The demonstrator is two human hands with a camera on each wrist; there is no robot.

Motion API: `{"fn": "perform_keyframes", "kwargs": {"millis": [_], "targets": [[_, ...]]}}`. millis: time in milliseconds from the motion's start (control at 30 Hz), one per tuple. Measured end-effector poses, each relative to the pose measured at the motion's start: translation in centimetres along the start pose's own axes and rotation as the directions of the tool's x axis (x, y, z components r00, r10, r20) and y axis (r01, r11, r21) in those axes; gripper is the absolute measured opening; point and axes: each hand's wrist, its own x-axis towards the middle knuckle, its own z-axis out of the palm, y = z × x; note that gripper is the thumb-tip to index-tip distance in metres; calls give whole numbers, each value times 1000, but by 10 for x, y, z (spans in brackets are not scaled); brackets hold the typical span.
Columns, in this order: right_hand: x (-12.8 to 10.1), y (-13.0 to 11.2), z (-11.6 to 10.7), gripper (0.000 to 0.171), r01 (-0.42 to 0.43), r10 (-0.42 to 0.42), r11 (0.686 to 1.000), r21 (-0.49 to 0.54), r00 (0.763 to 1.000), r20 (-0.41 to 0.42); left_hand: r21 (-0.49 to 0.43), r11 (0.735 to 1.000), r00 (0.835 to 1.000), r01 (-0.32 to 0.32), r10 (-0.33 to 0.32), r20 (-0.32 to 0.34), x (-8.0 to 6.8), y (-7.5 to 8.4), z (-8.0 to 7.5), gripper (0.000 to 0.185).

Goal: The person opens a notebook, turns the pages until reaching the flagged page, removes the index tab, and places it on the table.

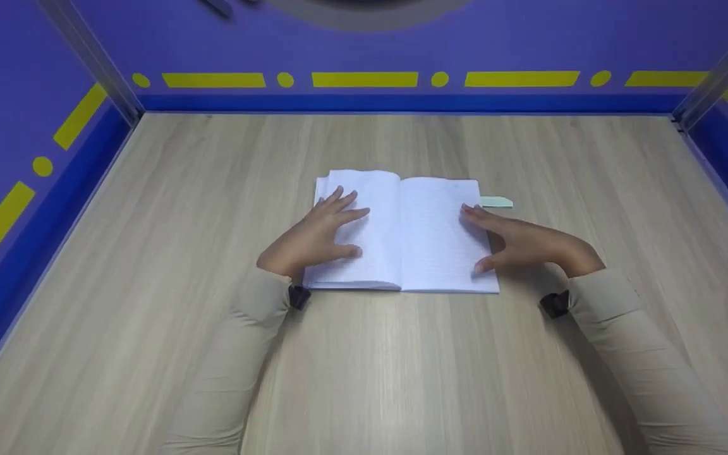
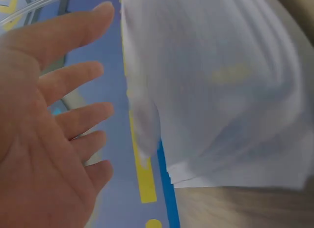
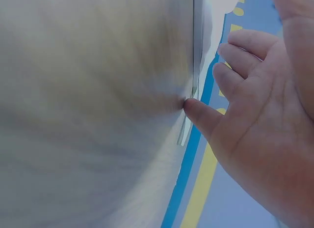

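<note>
An open white notebook (image 1: 405, 234) lies flat in the middle of the wooden table (image 1: 149, 284). My left hand (image 1: 323, 230) rests on its left page with fingers spread and straight. My right hand (image 1: 515, 240) sits at the right page's outer edge, fingertips touching the paper, thumb low near the bottom corner. In the left wrist view the left hand (image 2: 49, 125) is open beside the white pages (image 2: 216, 90). The right wrist view shows a fingertip (image 3: 196, 112) of the right hand touching the page edge (image 3: 189, 115).
A small pale green slip (image 1: 497, 202) lies on the table just past the notebook's right edge. Blue walls with yellow markings (image 1: 364, 79) close in the table at the back and both sides.
</note>
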Motion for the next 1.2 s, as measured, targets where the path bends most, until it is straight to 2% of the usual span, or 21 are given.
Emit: {"fn": "perform_keyframes", "kwargs": {"millis": [100, 233, 433, 533, 800, 1200], "targets": [[0, 0, 1, 108, -9, 10, 1000, -9, 1000, 8, -30, 998, 995, 56, -53, 90, -1, -5, 2, 72], [0, 0, 4, 111, -28, 28, 999, -16, 999, 20, -59, 989, 976, 138, -125, 180, -2, -12, 5, 77], [0, 0, 5, 113, -51, 50, 999, 11, 998, 49, -95, 981, 957, 168, -139, 254, -3, -21, 8, 84], [0, -1, 5, 112, -54, 54, 999, -9, 997, 55, -106, 978, 948, 178, -142, 284, -3, -25, 7, 87], [-3, -3, 5, 115, -52, 54, 998, -38, 996, 73, -119, 976, 944, 182, -139, 300, -3, -31, 6, 90], [-5, -3, 0, 121, -57, 60, 998, -27, 990, 124, -164, 950, 935, 265, -212, 285, -2, -30, 8, 91]]}}
